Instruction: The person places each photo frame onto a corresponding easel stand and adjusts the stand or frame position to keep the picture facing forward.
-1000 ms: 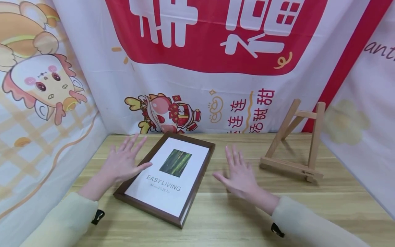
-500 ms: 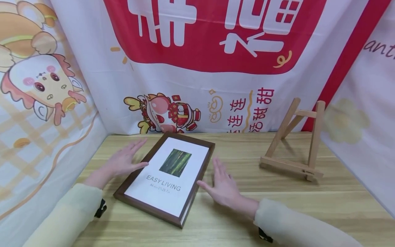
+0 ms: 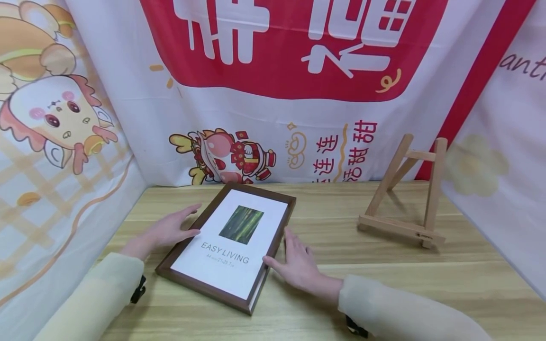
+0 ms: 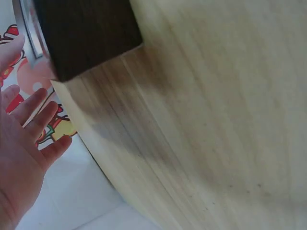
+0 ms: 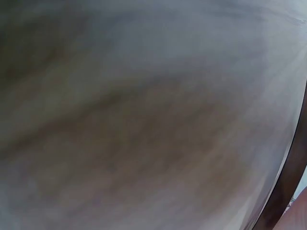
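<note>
A brown picture frame (image 3: 217,272) with a white "EASY LIVING" insert lies face up and at a slant on the wooden table. My left hand (image 3: 168,230) is at its left edge, thumb over the border, fingers extended alongside. In the left wrist view those fingers of the left hand (image 4: 21,153) are spread beside the dark side of the frame (image 4: 91,36). Against the right edge is my right hand (image 3: 298,267), its thumb over the border and its other fingers fairly straight along the side. The right wrist view is mostly blurred, with a strip of frame (image 5: 290,177) at right.
A small wooden easel (image 3: 398,225) stands at the right of the table (image 3: 332,303), near the back. Printed cloths hang behind (image 3: 256,142) and at both sides, meeting the table's edges.
My right hand has moved left from the bare table to the frame's right edge. My left hand has lowered beside the left edge. Frame and easel have stayed in place.
</note>
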Tool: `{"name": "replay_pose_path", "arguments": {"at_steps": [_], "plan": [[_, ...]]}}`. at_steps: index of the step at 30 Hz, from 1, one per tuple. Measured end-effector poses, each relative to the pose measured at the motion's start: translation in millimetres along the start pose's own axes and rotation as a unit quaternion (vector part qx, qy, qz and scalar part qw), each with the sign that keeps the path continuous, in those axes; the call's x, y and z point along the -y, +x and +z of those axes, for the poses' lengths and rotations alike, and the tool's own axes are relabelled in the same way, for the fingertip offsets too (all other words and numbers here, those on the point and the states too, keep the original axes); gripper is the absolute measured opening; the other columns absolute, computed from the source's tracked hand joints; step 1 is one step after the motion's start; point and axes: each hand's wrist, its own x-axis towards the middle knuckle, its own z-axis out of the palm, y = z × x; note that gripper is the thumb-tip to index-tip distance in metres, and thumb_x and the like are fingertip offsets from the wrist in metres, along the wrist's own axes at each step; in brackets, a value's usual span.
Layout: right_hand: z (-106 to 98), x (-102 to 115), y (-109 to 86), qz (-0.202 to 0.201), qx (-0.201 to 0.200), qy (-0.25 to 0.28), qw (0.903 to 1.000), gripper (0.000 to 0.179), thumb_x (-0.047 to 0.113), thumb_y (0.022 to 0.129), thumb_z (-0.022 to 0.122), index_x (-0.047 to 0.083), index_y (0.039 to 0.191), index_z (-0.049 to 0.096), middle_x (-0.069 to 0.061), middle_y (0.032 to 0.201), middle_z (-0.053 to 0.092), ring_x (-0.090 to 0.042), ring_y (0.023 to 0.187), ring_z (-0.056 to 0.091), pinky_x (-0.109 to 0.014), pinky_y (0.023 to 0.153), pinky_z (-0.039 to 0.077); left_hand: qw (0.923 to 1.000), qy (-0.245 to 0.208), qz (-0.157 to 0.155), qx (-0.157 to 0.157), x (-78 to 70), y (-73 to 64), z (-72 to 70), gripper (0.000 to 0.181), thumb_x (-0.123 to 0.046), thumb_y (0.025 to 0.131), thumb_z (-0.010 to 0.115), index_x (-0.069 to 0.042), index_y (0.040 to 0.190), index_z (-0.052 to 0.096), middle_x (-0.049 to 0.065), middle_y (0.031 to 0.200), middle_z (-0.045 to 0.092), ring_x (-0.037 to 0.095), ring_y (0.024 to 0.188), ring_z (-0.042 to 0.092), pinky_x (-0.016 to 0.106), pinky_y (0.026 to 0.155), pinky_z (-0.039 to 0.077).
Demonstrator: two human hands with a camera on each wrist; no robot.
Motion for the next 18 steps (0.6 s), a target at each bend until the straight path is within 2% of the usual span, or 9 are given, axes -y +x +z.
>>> {"name": "replay_pose_path", "arguments": {"at_steps": [6, 18], "plan": [[3.6, 0.8, 2.4, 0.014, 0.001, 0.002, 0.9999, 0.098, 0.06, 0.087, 0.06, 0.002, 0.154, 0.018, -0.021, 0.155, 0.026, -0.04, 0.141, 0.024, -0.063, 0.112, 0.015, 0.9999, -0.007, 0.0, 0.007, 5.0, 2.1, 1.7, 0.072, -0.029, 0.094, 0.064, -0.005, 0.152, 0.028, 0.027, 0.141, 0.045, 0.048, 0.128, 0.04, 0.066, 0.103, 0.031], [10.0, 0.7, 7.7, 0.026, 0.003, 0.018, 0.9995, 0.096, 0.056, 0.087, 0.064, -0.001, 0.152, 0.022, -0.021, 0.154, 0.029, -0.039, 0.142, 0.021, -0.062, 0.113, 0.011, 0.9988, -0.034, -0.021, 0.027, 11.3, 15.4, 10.7, 0.065, -0.02, 0.096, 0.062, 0.0, 0.149, 0.032, 0.028, 0.14, 0.045, 0.048, 0.13, 0.038, 0.064, 0.105, 0.029]]}}
